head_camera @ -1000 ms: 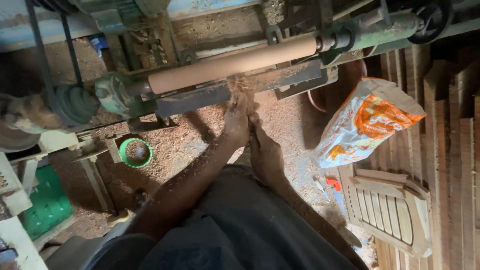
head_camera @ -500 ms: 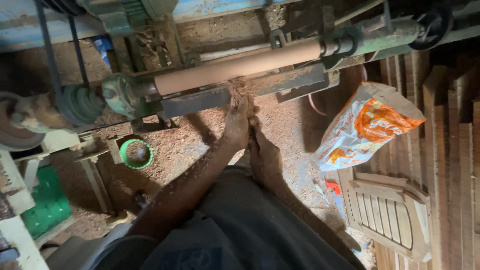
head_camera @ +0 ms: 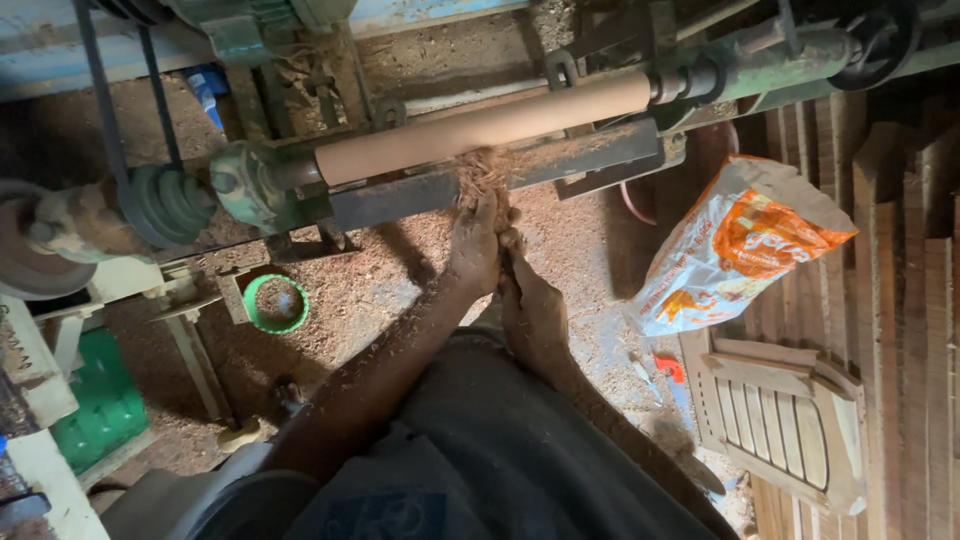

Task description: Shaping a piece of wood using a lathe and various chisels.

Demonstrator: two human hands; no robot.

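Note:
A long, pale wooden cylinder [head_camera: 480, 125] is mounted lengthwise in a green lathe [head_camera: 245, 185]. My left hand [head_camera: 475, 245] reaches up to the dark metal tool rest [head_camera: 400, 200] just below the cylinder, with its fingers closed around a tool that is mostly hidden. A tuft of wood shavings [head_camera: 480, 172] sits at the fingertips, against the wood. My right hand [head_camera: 530, 305] is pressed against the left one from behind and below, and is also closed on the tool. Both forearms are dusted with sawdust.
Sawdust covers the floor [head_camera: 360, 290]. A green ring [head_camera: 277, 303] lies at lower left and a belt pulley [head_camera: 160, 200] is at the lathe's left end. An orange-and-white sack [head_camera: 740, 250] leans at right, above a slatted wooden panel [head_camera: 780, 430] and stacked planks [head_camera: 900, 300].
Both hands stay at the same spot on the tool rest. Only the view shifts slightly.

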